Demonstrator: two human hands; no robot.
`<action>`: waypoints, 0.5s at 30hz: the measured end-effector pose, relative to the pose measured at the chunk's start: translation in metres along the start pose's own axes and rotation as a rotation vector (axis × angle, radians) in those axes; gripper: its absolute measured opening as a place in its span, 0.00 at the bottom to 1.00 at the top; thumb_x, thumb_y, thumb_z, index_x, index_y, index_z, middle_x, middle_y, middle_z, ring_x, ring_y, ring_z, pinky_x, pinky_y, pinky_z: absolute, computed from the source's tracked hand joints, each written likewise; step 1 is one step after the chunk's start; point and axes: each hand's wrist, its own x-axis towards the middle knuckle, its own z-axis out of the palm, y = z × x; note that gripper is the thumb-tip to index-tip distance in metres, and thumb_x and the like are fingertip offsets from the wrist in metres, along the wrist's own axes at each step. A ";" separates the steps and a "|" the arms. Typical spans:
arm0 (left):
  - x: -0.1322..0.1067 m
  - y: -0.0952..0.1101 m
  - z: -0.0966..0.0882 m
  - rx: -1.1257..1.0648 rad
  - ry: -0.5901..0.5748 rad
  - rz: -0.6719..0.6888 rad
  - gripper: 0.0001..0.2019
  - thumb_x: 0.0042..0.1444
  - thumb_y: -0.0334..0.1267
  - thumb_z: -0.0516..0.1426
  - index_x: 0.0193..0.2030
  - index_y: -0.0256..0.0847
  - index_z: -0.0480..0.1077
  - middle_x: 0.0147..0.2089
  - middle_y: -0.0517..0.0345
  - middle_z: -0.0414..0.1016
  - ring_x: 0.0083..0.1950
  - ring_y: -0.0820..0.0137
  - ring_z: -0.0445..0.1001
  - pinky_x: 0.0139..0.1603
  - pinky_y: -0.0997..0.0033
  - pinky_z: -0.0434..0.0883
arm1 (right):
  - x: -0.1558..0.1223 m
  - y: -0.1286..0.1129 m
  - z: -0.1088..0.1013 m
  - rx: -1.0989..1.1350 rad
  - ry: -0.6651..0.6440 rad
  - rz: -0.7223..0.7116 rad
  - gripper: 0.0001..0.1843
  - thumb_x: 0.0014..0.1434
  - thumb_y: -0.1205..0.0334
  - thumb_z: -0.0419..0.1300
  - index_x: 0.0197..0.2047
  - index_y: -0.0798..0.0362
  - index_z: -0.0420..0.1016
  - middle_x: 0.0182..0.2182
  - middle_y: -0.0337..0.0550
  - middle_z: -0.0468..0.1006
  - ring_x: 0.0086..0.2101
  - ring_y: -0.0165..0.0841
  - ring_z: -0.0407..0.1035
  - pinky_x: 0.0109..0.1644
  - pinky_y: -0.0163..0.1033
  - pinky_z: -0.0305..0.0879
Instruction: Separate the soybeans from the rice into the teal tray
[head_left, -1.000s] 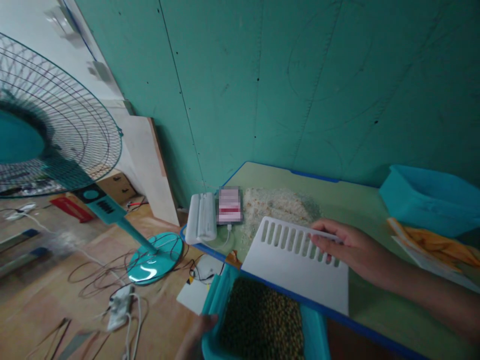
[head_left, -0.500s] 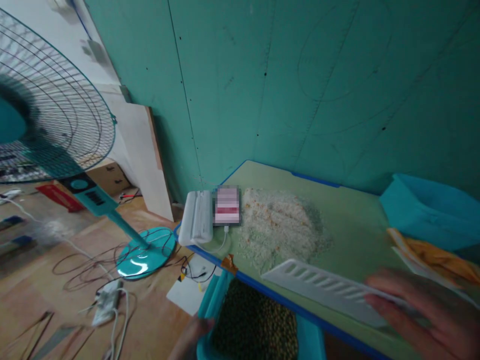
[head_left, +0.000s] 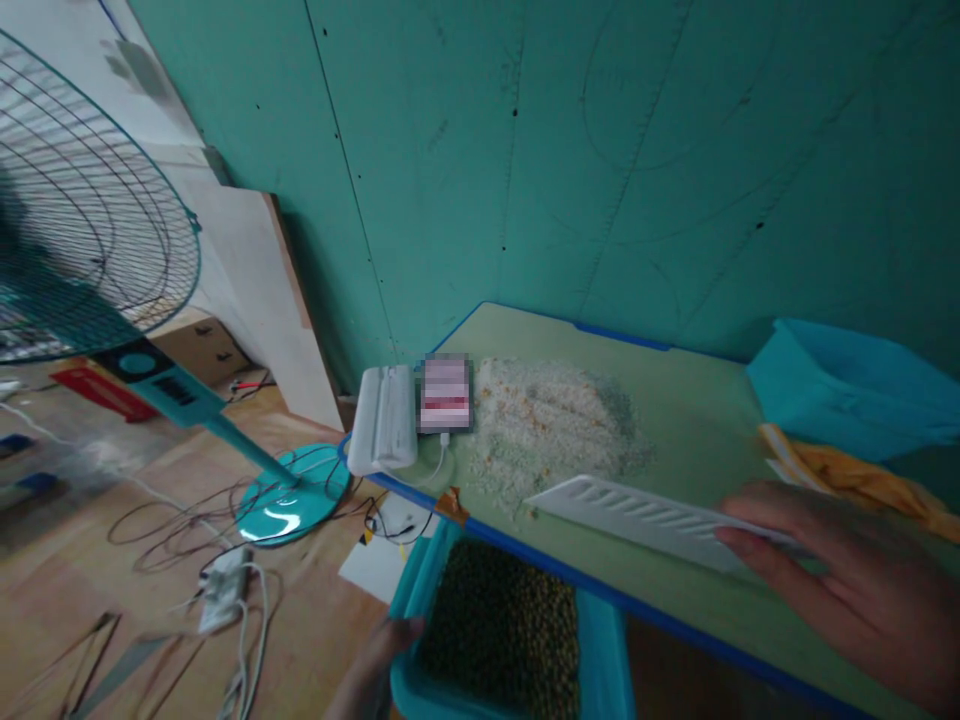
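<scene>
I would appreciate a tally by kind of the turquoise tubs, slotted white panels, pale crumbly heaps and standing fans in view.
Turquoise tubs: 2, the lower one held by the left hand
Slotted white panel: 1, in the right hand
Pale crumbly heap: 1
Standing fan: 1
Total: 5

Makeshift workroom or small workshop, by its look; exact trade can't be told. Taking bearings from the blue-edged table (head_left: 697,410): behind it, green panel wall (head_left: 450,150) with dark fixing spots, a straight seam, faint drawn lines and curves. Left of it, wood-toned floor (head_left: 307,640) carrying a pedestal fan (head_left: 178,388), loose cables around the base; farther left, cardboard box (head_left: 206,340), plain pale board (head_left: 259,275) leaning. Lower left of it, power strip (head_left: 225,590), cords trailing. On it, pale grainy heap (head_left: 555,415) straight on the top.
</scene>
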 end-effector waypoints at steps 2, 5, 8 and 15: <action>-0.001 -0.001 -0.002 0.005 -0.016 -0.015 0.09 0.38 0.46 0.61 0.23 0.45 0.76 0.28 0.57 0.80 0.50 0.47 0.70 0.48 0.57 0.68 | 0.003 -0.002 -0.002 -0.038 0.025 -0.087 0.05 0.60 0.58 0.49 0.38 0.38 0.63 0.27 0.39 0.75 0.27 0.37 0.70 0.31 0.38 0.68; 0.000 -0.003 -0.005 -0.006 -0.049 -0.047 0.08 0.38 0.47 0.60 0.18 0.46 0.74 0.26 0.58 0.80 0.51 0.46 0.69 0.48 0.57 0.68 | 0.007 -0.004 -0.003 -0.063 0.067 -0.190 0.05 0.62 0.57 0.45 0.38 0.40 0.61 0.26 0.37 0.74 0.25 0.35 0.69 0.29 0.36 0.68; 0.002 -0.004 -0.006 -0.020 -0.053 -0.057 0.08 0.38 0.47 0.61 0.18 0.47 0.74 0.26 0.59 0.81 0.54 0.46 0.66 0.52 0.58 0.66 | 0.007 -0.003 -0.002 -0.085 0.079 -0.239 0.06 0.63 0.57 0.43 0.38 0.42 0.60 0.26 0.37 0.73 0.25 0.34 0.69 0.29 0.34 0.68; -0.003 0.000 0.003 -0.071 -0.047 -0.075 0.09 0.36 0.45 0.62 0.23 0.44 0.76 0.31 0.57 0.82 0.59 0.44 0.62 0.57 0.54 0.61 | -0.006 -0.002 0.000 -0.096 0.028 -0.202 0.06 0.61 0.57 0.45 0.39 0.40 0.62 0.29 0.36 0.75 0.29 0.32 0.71 0.34 0.34 0.69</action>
